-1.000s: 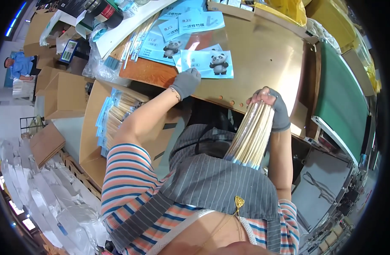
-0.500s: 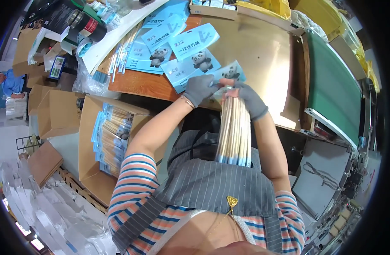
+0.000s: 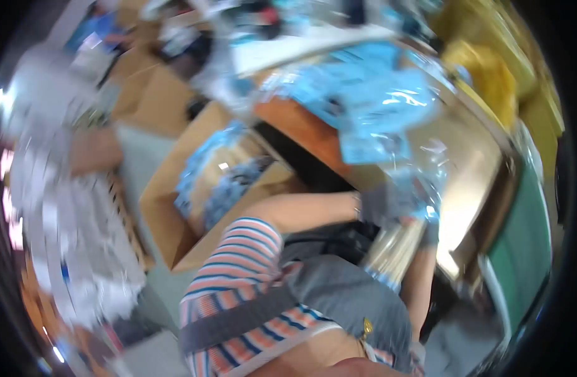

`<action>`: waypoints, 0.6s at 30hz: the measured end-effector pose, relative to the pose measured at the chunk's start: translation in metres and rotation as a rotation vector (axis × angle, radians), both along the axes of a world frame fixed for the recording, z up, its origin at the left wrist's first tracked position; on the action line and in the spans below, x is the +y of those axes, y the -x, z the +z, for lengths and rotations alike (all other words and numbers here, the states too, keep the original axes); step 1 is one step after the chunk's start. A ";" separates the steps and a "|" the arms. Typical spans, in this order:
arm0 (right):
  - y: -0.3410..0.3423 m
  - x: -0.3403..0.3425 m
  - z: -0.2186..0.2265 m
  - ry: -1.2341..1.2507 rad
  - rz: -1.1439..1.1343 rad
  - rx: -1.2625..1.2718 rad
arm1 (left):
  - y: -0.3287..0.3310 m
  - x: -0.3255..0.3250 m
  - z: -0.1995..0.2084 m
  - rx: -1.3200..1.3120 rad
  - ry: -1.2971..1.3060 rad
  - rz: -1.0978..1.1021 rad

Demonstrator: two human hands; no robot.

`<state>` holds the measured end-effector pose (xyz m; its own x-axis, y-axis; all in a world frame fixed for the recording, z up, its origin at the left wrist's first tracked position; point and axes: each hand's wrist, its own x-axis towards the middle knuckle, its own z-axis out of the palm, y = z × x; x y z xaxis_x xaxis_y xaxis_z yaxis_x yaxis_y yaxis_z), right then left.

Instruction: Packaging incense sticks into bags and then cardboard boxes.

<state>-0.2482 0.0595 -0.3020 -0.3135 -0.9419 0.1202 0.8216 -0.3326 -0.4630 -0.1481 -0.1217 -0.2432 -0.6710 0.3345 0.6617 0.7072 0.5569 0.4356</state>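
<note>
A bundle of pale bamboo chopsticks [image 3: 395, 250], bluish at its lower end, slants down in front of my apron. My right hand [image 3: 430, 232], in a grey glove, is closed at the upper end of the bundle. Beside that end is my left hand [image 3: 378, 205], also gloved, its fingers smeared by motion. Clear, shiny plastic [image 3: 423, 182] with light blue parts stands above both hands, and its outline is blurred. Blue printed packaging bags [image 3: 389, 94] lie spread on the table just beyond.
An open cardboard box [image 3: 166, 188] at the left holds several packed bundles of chopsticks [image 3: 216, 173]. The orange-brown table edge [image 3: 304, 129] lies ahead. A green board [image 3: 527, 232] stands at the right, yellow plastic [image 3: 483, 75] behind it. White plastic sheets [image 3: 93, 251] heap at the far left.
My view has swung left, so the scene shifts rightward and blurs. The bundle, upright before, now slants. Both hands remain together at its upper end.
</note>
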 end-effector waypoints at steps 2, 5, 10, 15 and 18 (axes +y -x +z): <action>-0.040 0.028 -0.011 -0.150 -0.377 -0.137 | -0.007 0.009 0.010 0.186 -0.119 0.077; -0.117 0.052 0.020 -0.353 -0.411 0.227 | -0.060 0.035 0.004 0.162 -0.049 0.036; -0.133 0.077 0.069 -0.970 -0.825 1.102 | -0.098 0.072 0.016 0.029 -0.345 0.229; -0.035 0.020 0.170 -1.005 -0.782 1.683 | -0.035 -0.002 0.129 -0.616 -0.277 0.281; -0.035 -0.027 0.239 -0.654 -0.747 1.398 | -0.013 -0.080 0.169 -0.347 -0.307 0.460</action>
<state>-0.2130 0.0326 -0.0634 -0.6740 -0.6516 0.3481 -0.5283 0.0958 -0.8436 -0.1348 -0.2018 -0.0737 -0.8924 -0.2078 0.4004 0.2157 0.5831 0.7833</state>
